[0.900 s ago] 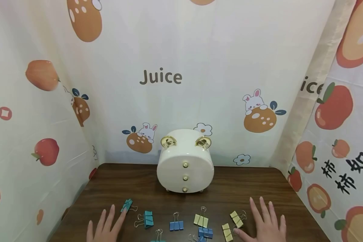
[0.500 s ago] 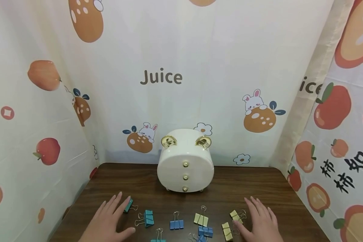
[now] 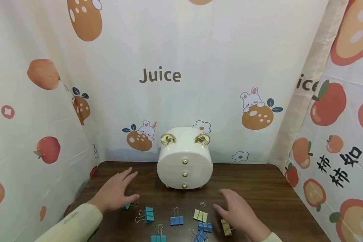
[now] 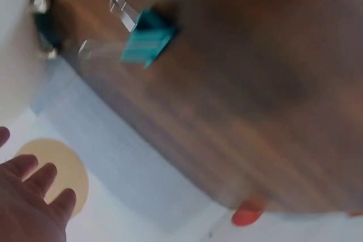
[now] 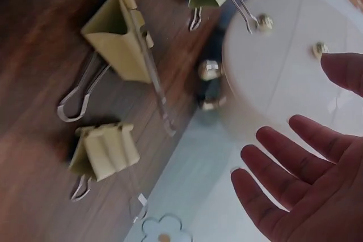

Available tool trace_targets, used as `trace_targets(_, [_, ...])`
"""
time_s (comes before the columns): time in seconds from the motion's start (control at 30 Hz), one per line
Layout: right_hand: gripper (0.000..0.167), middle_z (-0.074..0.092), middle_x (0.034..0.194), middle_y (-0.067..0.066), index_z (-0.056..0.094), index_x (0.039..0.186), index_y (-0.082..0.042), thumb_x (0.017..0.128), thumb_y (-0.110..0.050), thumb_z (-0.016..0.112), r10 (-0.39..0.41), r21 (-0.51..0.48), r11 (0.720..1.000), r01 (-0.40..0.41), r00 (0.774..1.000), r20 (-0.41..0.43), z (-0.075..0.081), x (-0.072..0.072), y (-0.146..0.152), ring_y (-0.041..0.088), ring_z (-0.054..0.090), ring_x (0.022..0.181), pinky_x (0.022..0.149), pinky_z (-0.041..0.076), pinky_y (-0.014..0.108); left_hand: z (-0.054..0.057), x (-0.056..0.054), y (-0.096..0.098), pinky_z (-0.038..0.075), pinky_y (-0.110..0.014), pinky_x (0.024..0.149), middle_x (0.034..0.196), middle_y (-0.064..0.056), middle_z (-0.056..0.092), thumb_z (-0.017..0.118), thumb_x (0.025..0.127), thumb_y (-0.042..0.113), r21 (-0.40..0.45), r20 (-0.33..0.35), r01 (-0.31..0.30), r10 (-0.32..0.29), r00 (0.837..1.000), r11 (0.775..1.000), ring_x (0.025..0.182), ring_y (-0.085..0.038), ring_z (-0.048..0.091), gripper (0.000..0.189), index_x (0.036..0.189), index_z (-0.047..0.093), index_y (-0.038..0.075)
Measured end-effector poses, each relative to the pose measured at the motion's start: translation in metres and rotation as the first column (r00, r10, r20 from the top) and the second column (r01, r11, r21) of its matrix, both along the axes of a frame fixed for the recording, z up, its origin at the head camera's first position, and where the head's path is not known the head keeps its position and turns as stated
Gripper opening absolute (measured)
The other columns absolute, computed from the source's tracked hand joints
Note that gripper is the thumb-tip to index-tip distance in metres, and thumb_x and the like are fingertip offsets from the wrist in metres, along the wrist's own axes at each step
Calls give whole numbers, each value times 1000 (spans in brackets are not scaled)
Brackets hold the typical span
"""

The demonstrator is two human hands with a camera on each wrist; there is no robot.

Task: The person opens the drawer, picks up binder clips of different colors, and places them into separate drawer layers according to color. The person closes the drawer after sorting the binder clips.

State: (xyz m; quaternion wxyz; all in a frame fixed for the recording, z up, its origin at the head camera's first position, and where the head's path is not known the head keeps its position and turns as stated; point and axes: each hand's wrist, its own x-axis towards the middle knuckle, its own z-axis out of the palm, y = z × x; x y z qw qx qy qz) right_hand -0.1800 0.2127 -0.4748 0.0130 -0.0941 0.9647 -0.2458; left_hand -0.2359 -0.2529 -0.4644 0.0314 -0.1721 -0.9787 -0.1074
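Both hands are empty, held over a dark wooden table among scattered binder clips. My left hand point(image 3: 116, 190), fingers extended and thumb apart, reaches across a teal binder clip point(image 3: 127, 206) that it partly hides. Another teal binder clip point(image 4: 148, 37) shows in the left wrist view. On the other side, my right hand point(image 3: 236, 210) points inward above the yellow binder clips. One yellow binder clip point(image 3: 226, 227) peeks out beside it; two of them point(image 5: 106, 150) lie below the loosely spread fingers in the right wrist view. Between the hands stands a white rounded box point(image 3: 184, 169) with gold knobs.
Blue binder clips point(image 3: 176, 220) and a yellow one point(image 3: 200, 215) lie in the middle, with another teal clip point(image 3: 158, 238) at the front. Fruit-print cloth point(image 3: 199, 101) encloses the back and sides of the table point(image 3: 242, 178).
Both hands have moved forward over the table and turned inward, the right one also leftward. Sleeves now show. The head view has shifted slightly; the clips and box stay in place.
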Motion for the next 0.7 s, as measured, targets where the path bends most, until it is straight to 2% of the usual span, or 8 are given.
trace_targets(0.17, [55, 64, 131, 11, 62, 134, -6, 94, -42, 75, 89, 8, 996, -89, 996, 3, -1, -16, -20, 31, 61, 120, 96, 50, 55, 21, -28, 8, 31, -66, 111, 162, -19, 35, 56, 89, 78, 45, 11, 3, -3, 1000, 999, 144, -46, 36, 97, 158, 41, 12])
trace_targets(0.3, [51, 64, 130, 12, 62, 133, -6, 96, -39, 73, 184, 50, 982, -183, 983, -20, 1, -26, -37, 32, 61, 120, 96, 50, 54, 42, -50, 20, 29, -64, 114, 163, -19, 32, 53, 96, 71, 179, 61, -36, 25, 998, 983, 148, -43, 31, 92, 160, 33, 9])
trace_targets(0.37, [47, 66, 127, 11, 63, 130, -6, 96, -37, 73, 223, 72, 973, -220, 974, -41, 4, -32, -46, 31, 63, 117, 94, 51, 53, 54, -58, 28, 28, -64, 113, 164, -19, 30, 52, 99, 68, 268, 99, -67, 41, 994, 961, 149, -43, 29, 89, 161, 30, 8])
trace_targets(0.47, [44, 67, 124, 11, 63, 128, -6, 97, -35, 72, 248, 93, 966, -242, 967, -56, 5, -41, -58, 29, 64, 113, 92, 52, 50, 68, -67, 41, 29, -65, 113, 165, -16, 28, 50, 100, 66, 386, 150, -118, 64, 987, 915, 150, -42, 28, 85, 161, 28, 11])
trace_targets(0.6, [46, 66, 126, 14, 62, 130, -3, 97, -34, 72, 237, 64, 970, -236, 971, -12, 3, -51, -69, 30, 64, 113, 93, 51, 51, 82, -76, 58, 31, -62, 113, 162, -14, 35, 48, 102, 65, 510, 176, -137, 53, 983, 849, 148, -38, 33, 79, 160, 32, 14])
trace_targets(0.7, [49, 67, 125, 14, 61, 131, -1, 97, -35, 71, 221, 32, 975, -222, 975, 36, 0, -56, -75, 29, 65, 110, 93, 51, 51, 88, -81, 72, 32, -60, 113, 161, -14, 37, 48, 102, 65, 580, 200, -137, 23, 980, 803, 147, -37, 35, 79, 159, 32, 14])
